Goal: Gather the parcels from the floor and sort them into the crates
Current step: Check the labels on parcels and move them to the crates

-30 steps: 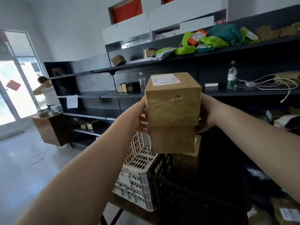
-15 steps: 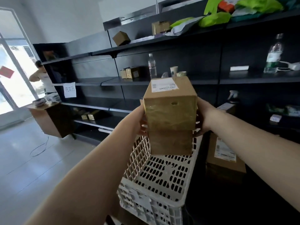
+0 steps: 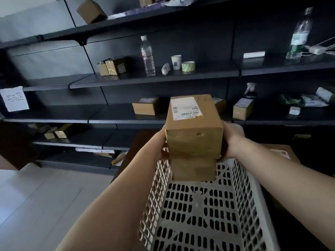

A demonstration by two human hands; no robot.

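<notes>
Nearest the camera, a white perforated crate (image 3: 208,214) sits below the outstretched forearms, its slotted floor showing. Above its far end, two stacked cardboard parcels are held between both hands: the left hand (image 3: 162,142) presses the left side, the right hand (image 3: 229,140) wraps the right side, fingers hidden behind. The upper parcel (image 3: 194,127) bears a white shipping label; the lower parcel (image 3: 194,169) hangs over the crate's far wall. Beyond stand dark shelves (image 3: 145,78) with small boxes, a water bottle (image 3: 147,56) and a paper cup (image 3: 176,62)
</notes>
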